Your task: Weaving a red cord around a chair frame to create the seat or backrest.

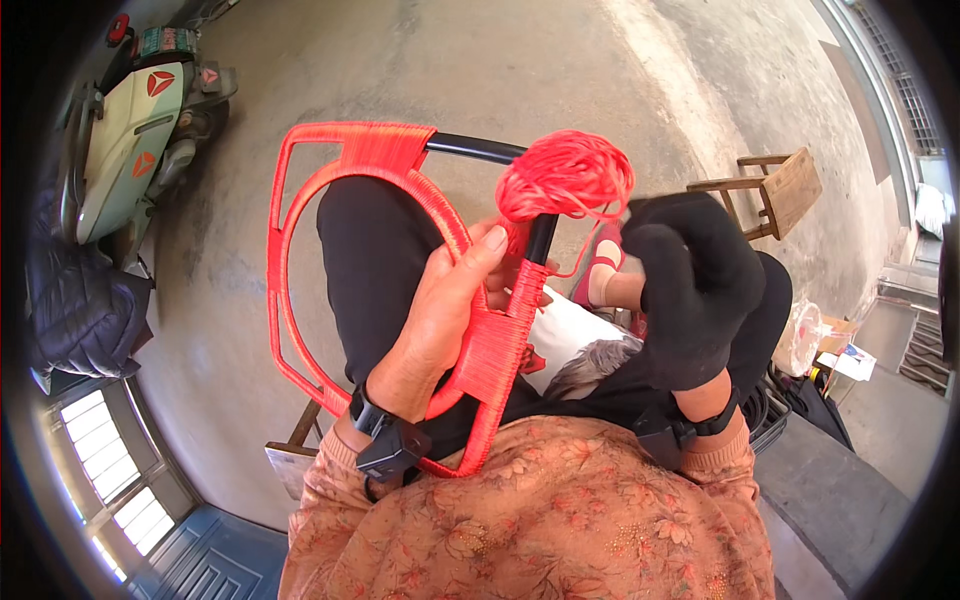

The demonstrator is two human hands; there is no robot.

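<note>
A black metal frame [472, 148], partly wound with red cord [378, 146], lies across my lap and has a red-wrapped ring inside it. My left hand [447, 290] is closed round the ring and the wrapped bar beside it, thumb on top and some fingers hidden behind. A loose bundle of red cord [566, 176] rests at the frame's far right corner, over bare black bar. A loose strand hangs from that bundle. My right hand [692, 290], in a black glove, is raised just right of it with fingers curled together; what they hold, if anything, is hidden.
A white and green scooter [130, 150] stands far left, above a dark padded jacket [85, 310]. A wooden stool [785, 195] is at the right. Between my knees show a red shoe [603, 255] and a white and grey item [575, 345]. Assorted things crowd the right side.
</note>
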